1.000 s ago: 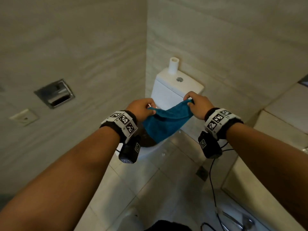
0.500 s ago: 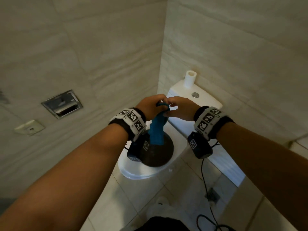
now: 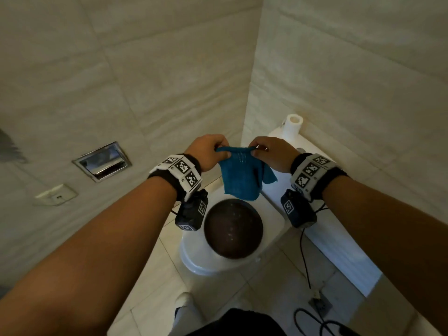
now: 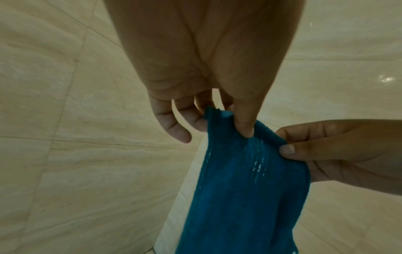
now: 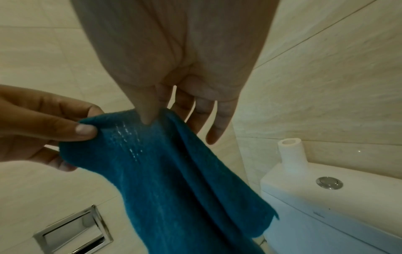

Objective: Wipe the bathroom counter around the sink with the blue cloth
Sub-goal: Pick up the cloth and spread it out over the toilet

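A blue cloth (image 3: 242,175) hangs folded in the air above the toilet, held by its top edge between both hands. My left hand (image 3: 208,151) pinches the left top corner, thumb in front (image 4: 244,127). My right hand (image 3: 269,154) pinches the right top corner with thumb and forefinger (image 5: 147,113). In the left wrist view the cloth (image 4: 245,189) drops straight down; in the right wrist view the cloth (image 5: 174,180) shows several folds. No counter or sink is in view.
A white toilet (image 3: 194,258) with a dark bowl sits below the hands, its cistern (image 3: 320,229) against the right wall with a paper roll (image 3: 292,127) on top. A metal recessed holder (image 3: 103,161) and a socket (image 3: 57,194) are on the left wall. A black cable (image 3: 305,258) hangs over the tiled floor.
The hands, which had come together with the cloth bunched into a narrow hanging strip, have moved apart a little, and the cloth now hangs folded and wider between them. The view has tilted down.
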`<state>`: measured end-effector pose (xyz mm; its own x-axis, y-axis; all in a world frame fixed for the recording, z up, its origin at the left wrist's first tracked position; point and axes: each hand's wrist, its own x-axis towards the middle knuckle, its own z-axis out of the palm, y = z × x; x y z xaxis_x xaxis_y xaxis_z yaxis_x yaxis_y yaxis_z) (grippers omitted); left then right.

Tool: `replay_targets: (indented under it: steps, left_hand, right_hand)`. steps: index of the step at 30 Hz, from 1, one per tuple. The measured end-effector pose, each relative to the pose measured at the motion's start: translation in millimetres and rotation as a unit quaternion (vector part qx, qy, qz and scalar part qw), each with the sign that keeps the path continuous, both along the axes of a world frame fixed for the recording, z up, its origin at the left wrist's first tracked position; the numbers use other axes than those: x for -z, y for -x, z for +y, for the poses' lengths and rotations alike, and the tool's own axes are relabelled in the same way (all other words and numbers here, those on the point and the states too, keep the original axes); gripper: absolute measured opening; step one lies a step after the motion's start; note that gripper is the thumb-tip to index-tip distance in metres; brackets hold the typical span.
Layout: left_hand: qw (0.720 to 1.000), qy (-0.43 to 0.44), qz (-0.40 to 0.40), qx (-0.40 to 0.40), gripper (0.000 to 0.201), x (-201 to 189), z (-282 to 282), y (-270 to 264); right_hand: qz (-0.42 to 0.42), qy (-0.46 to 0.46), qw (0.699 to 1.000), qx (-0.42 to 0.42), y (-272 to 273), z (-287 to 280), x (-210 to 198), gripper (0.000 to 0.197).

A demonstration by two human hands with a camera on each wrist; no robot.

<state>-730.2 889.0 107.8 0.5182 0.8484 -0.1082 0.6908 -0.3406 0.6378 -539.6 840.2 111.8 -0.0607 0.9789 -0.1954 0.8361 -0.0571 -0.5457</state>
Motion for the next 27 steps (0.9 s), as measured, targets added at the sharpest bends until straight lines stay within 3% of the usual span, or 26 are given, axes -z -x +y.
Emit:
replay_targets:
  steps: [8, 17, 23, 27]
  left_hand:
    - [0.999, 0.002, -0.036, -0.011, 0.016, -8.0, 17.5, -1.6]
    - [0.996, 0.016, -0.079, -0.023, 0.015, -8.8, 24.4, 5.9]
    - [0.998, 0.023, -0.051, -0.011, 0.019, -10.2, 29.0, 12.6]
    - [0.998, 0.024, -0.056, 0.0, 0.025, -12.3, 32.3, 17.3]
  right_hand:
    - [0.003, 0.003, 1.0, 0.018, 5.0, 6.8, -8.3, 0.025]
    - [-0.054, 0.049, 0.997, 0.006, 1.3, 6.2, -8.2, 0.026]
    - [-0.059, 0.027, 0.997, 0.045, -1.5, 5.8, -8.6, 0.027]
    - [-0.101, 0.059, 0.993, 0.02, -7.7, 4.8, -7.5, 0.019]
